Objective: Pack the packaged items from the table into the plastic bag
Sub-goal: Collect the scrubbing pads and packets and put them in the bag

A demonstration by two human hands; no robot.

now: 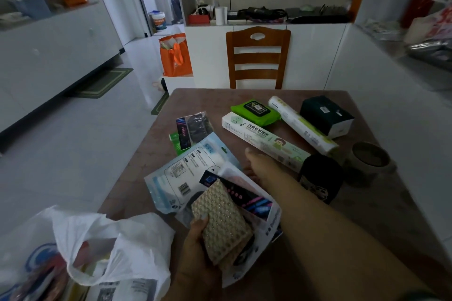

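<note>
My left hand (198,252) grips a beige textured sponge pack (222,222) at the table's near edge. Under it lies a stack of flat packs: a pale blue one (176,173) and a dark one with neon stripes (244,195). My right hand (256,166) reaches to the stack's far edge; its fingers are hidden behind a white pack. The white plastic bag (110,239) gapes open at bottom left with items inside. Farther on the table (381,215) lie a long white box (264,142), a green wipes pack (254,111), a roll (300,124) and a dark box (326,115).
A black pouch (195,127) and a green packet (176,142) lie left of centre. A black cylinder (320,178) and a round jar (369,161) stand by my right forearm. A wooden chair (258,56) stands beyond the table, with an orange bag (175,56) on the floor.
</note>
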